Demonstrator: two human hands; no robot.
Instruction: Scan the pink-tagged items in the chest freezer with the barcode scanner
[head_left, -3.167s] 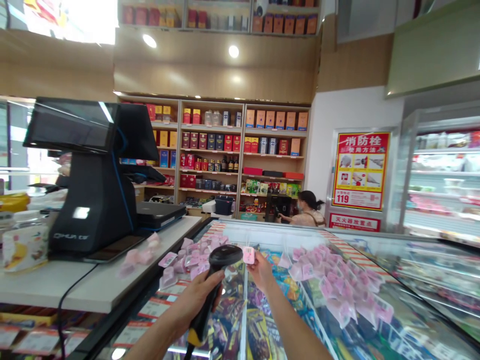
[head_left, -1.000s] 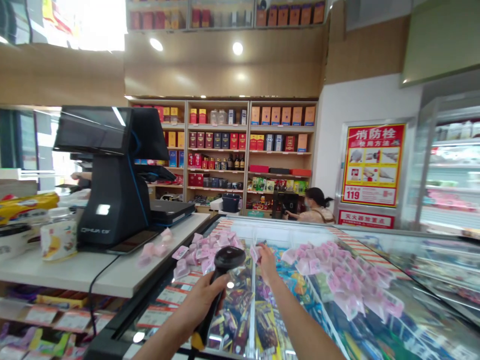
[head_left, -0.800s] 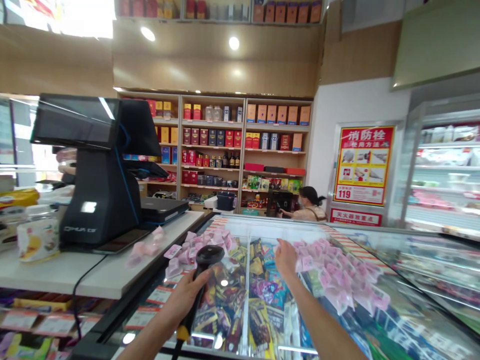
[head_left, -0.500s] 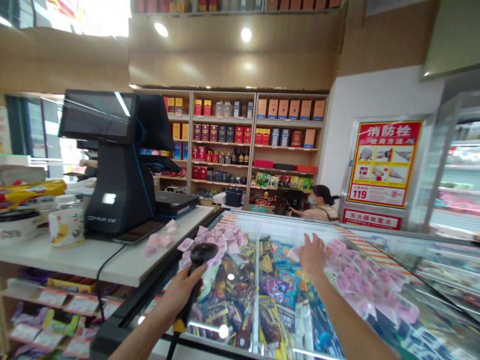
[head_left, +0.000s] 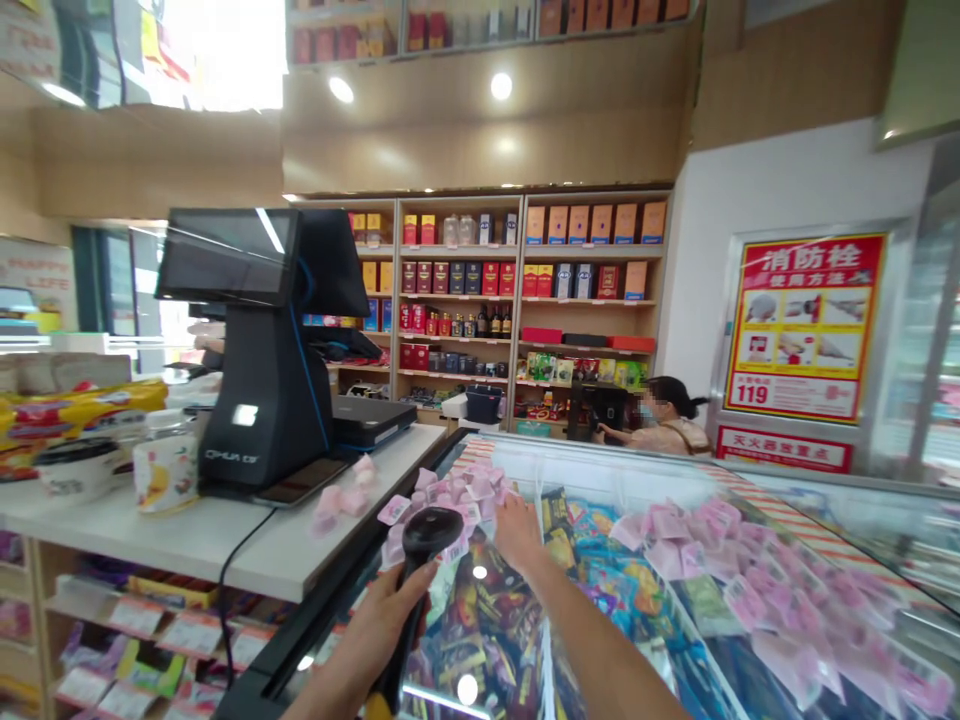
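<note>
My left hand [head_left: 394,615] is wrapped round the handle of a black barcode scanner [head_left: 433,530], its head raised over the glass top of a freezer chest. My right hand [head_left: 517,530] is at the right edge of a pile of small pink packets with labels [head_left: 457,490], its fingers curled down. Its fingertips are partly hidden, so what they hold is unclear. Across the glass to the right lies a larger spread of pink labelled packets [head_left: 780,570]. Below the glass are colourful wrapped ice creams [head_left: 472,610].
On the white counter [head_left: 300,560] at left stand a till with screens [head_left: 262,400], a paper cup [head_left: 165,475] and a few loose pink packets [head_left: 345,500]. A masked person [head_left: 667,420] is beyond the freezer. Shelves of boxed bottles [head_left: 457,280] line the back wall.
My right hand has moved left, from beside the right spread of pink packets to the left pile, and its fingers have curled. The view has shifted slightly. My left hand still holds the scanner.
</note>
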